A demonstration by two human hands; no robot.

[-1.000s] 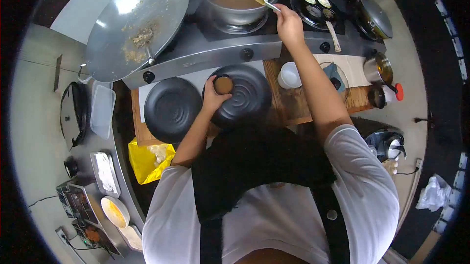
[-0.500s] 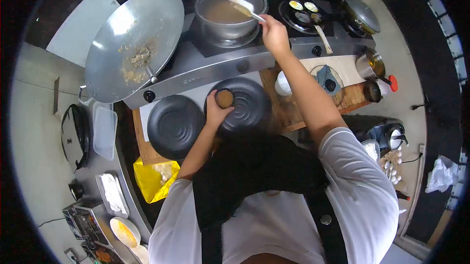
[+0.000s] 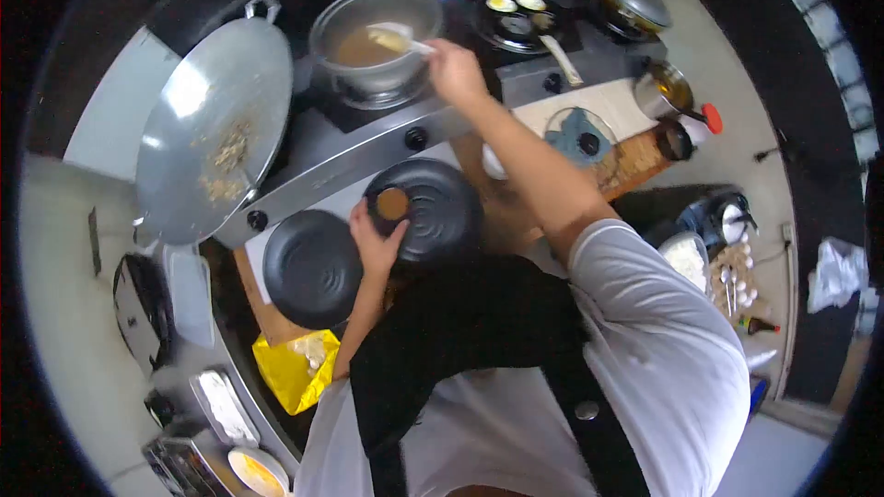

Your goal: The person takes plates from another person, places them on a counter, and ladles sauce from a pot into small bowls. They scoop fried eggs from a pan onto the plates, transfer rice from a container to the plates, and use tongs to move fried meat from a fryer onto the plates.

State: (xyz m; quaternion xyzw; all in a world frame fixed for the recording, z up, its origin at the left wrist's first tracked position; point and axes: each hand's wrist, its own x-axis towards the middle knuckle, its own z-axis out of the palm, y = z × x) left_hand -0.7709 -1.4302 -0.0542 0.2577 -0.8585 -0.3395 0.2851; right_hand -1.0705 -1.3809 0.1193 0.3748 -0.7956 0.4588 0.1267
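A big steel wok [image 3: 207,128] with scraps of food sits at the left of the stove, beside a pot [image 3: 373,41] of brown broth. Two black plates [image 3: 313,267] lie on the board below. The right hand [image 3: 454,71] is closed around a ladle [image 3: 391,36] dipped in the pot. The left hand [image 3: 376,244] grips a small brown-filled cup [image 3: 392,204] on the nearer plate.
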